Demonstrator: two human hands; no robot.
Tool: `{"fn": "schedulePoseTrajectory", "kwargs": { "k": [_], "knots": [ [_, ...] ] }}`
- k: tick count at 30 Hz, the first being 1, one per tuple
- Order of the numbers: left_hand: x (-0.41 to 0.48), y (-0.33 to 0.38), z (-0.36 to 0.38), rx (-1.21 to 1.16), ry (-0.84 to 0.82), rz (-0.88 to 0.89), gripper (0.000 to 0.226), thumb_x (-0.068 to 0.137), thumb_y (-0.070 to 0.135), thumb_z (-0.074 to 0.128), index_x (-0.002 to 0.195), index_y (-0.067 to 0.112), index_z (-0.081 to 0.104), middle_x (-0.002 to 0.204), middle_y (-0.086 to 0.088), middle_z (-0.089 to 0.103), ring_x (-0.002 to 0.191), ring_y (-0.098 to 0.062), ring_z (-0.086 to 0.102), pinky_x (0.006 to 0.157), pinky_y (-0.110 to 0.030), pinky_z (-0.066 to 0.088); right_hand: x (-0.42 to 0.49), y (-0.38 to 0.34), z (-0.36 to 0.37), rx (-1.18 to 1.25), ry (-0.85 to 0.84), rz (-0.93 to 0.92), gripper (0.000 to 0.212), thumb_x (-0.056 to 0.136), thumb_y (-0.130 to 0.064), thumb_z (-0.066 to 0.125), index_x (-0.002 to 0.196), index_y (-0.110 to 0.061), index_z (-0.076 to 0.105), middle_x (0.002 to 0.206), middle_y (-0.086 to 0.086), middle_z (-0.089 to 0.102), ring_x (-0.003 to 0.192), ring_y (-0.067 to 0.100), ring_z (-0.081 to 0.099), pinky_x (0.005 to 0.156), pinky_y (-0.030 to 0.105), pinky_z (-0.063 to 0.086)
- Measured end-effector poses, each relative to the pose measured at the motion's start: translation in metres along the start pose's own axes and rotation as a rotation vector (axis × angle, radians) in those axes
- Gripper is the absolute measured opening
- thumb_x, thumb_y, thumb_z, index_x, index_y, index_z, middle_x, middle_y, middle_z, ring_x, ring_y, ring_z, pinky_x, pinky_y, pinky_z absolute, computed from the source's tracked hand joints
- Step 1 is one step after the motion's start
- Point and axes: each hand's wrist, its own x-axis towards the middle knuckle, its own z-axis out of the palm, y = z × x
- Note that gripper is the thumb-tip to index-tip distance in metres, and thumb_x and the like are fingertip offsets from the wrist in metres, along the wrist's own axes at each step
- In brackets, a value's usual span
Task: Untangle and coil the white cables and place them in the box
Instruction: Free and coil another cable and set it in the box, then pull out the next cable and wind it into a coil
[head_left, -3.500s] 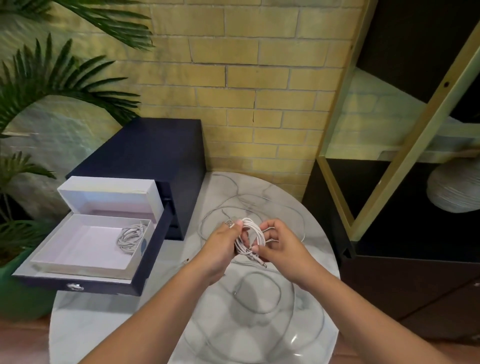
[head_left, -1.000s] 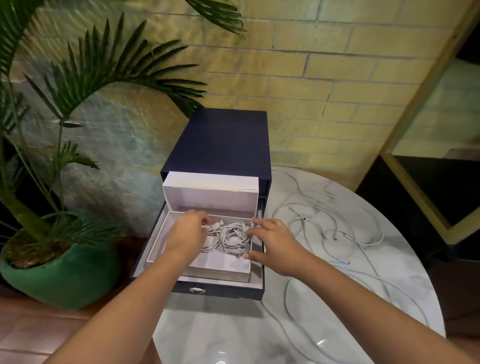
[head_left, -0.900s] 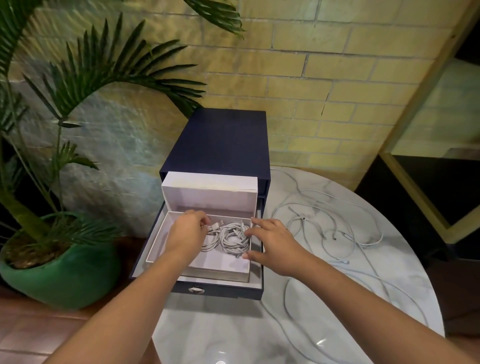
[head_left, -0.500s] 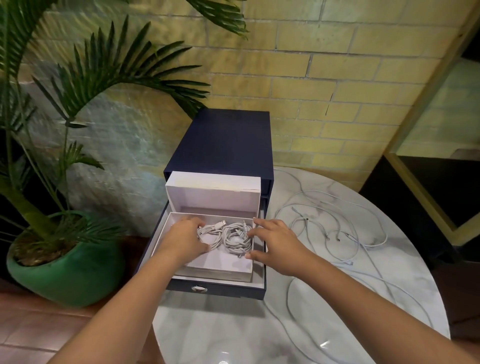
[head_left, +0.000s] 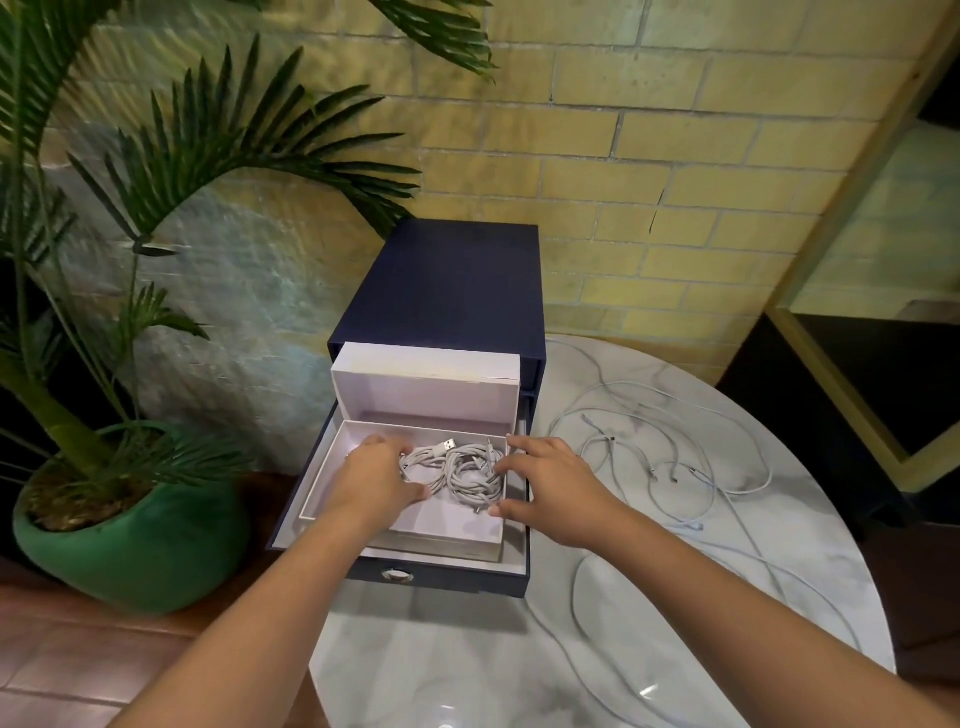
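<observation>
A white box (head_left: 332, 478) with its lid raised sits in the open drawer of a dark blue cabinet (head_left: 447, 291). Two coiled white cables (head_left: 462, 470) lie side by side inside it. My left hand (head_left: 376, 480) rests inside the box, touching the left coil with spread fingers. My right hand (head_left: 545, 488) lies over the box's right rim, fingertips against the right coil. Neither hand closes around a cable. Several loose white cables (head_left: 670, 462) lie tangled on the round marble table (head_left: 467, 670) to the right.
A palm in a green pot (head_left: 130, 545) stands on the floor at the left. A yellow brick wall is behind the cabinet. A dark shelf unit with a gold frame (head_left: 852, 395) stands at the right, past the table edge.
The coil held over the table earlier now lies in the box beside the first one. Over the last second my left hand slid down onto the left coil; my right hand stayed.
</observation>
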Motion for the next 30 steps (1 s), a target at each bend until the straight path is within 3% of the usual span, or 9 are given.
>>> {"fn": "schedulePoseTrajectory", "kwargs": {
  "k": [5, 8, 13, 18, 21, 25, 30],
  "knots": [
    [-0.005, 0.003, -0.005, -0.002, -0.018, 0.000, 0.068, 0.075, 0.037, 0.080, 0.134, 0.020, 0.052, 0.132, -0.002, 0.053, 0.110, -0.023, 0.057, 0.093, -0.034, 0.048, 0.000, 0.003, 0.000, -0.006, 0.006, -0.019, 0.056, 0.085, -0.053, 0.062, 0.135, -0.031, 0.050, 0.156, -0.004, 0.028, 0.139, 0.023, 0.023, 0.112, 0.043, 0.029],
    [-0.010, 0.008, -0.013, 0.033, 0.020, -0.013, 0.059, 0.080, 0.040, 0.075, 0.133, 0.024, 0.053, 0.137, -0.001, 0.052, 0.115, -0.024, 0.055, 0.094, -0.036, 0.048, -0.002, 0.007, 0.000, 0.027, 0.055, -0.054, 0.058, 0.087, -0.051, 0.061, 0.139, -0.029, 0.046, 0.155, -0.006, 0.030, 0.138, 0.021, 0.025, 0.113, 0.041, 0.028],
    [-0.022, 0.033, -0.023, -0.006, 0.204, 0.104, 0.030, 0.088, 0.037, 0.064, 0.115, 0.023, 0.063, 0.121, 0.001, 0.061, 0.107, -0.022, 0.056, 0.090, -0.038, 0.048, -0.018, 0.024, -0.015, 0.162, 0.180, -0.134, 0.037, 0.090, -0.038, 0.063, 0.125, -0.026, 0.059, 0.132, -0.008, 0.056, 0.124, 0.013, 0.043, 0.103, 0.023, 0.030],
    [-0.039, 0.090, -0.005, -0.194, 0.213, 0.303, 0.014, 0.090, 0.025, 0.060, 0.103, 0.023, 0.067, 0.103, 0.006, 0.062, 0.098, -0.016, 0.056, 0.086, -0.035, 0.048, -0.049, 0.064, -0.033, 0.249, 0.239, -0.059, 0.024, 0.090, -0.029, 0.064, 0.113, -0.022, 0.067, 0.112, -0.011, 0.065, 0.103, 0.004, 0.056, 0.090, 0.020, 0.043],
    [-0.051, 0.124, 0.020, -0.285, 0.165, 0.439, 0.011, 0.088, 0.018, 0.062, 0.096, 0.023, 0.067, 0.096, 0.008, 0.060, 0.093, -0.013, 0.057, 0.084, -0.030, 0.047, -0.070, 0.093, -0.038, 0.278, 0.258, -0.013, 0.018, 0.088, -0.025, 0.068, 0.105, -0.022, 0.069, 0.100, -0.012, 0.066, 0.093, 0.002, 0.059, 0.080, 0.012, 0.043],
    [-0.065, 0.158, 0.064, -0.331, 0.045, 0.529, 0.012, 0.088, 0.014, 0.063, 0.096, 0.021, 0.068, 0.094, 0.009, 0.059, 0.087, -0.003, 0.056, 0.081, -0.016, 0.042, -0.096, 0.133, -0.032, 0.305, 0.252, 0.045, 0.011, 0.084, -0.019, 0.071, 0.095, -0.020, 0.071, 0.087, -0.013, 0.064, 0.082, 0.003, 0.061, 0.076, 0.018, 0.049],
    [-0.076, 0.175, 0.125, -0.253, -0.188, 0.438, 0.015, 0.089, 0.019, 0.060, 0.102, 0.024, 0.066, 0.103, 0.010, 0.059, 0.092, -0.005, 0.057, 0.086, -0.024, 0.047, -0.125, 0.178, -0.004, 0.266, 0.156, 0.178, 0.009, 0.085, -0.022, 0.070, 0.093, -0.019, 0.071, 0.087, -0.008, 0.064, 0.078, 0.005, 0.060, 0.077, 0.026, 0.051]
  ]
}}
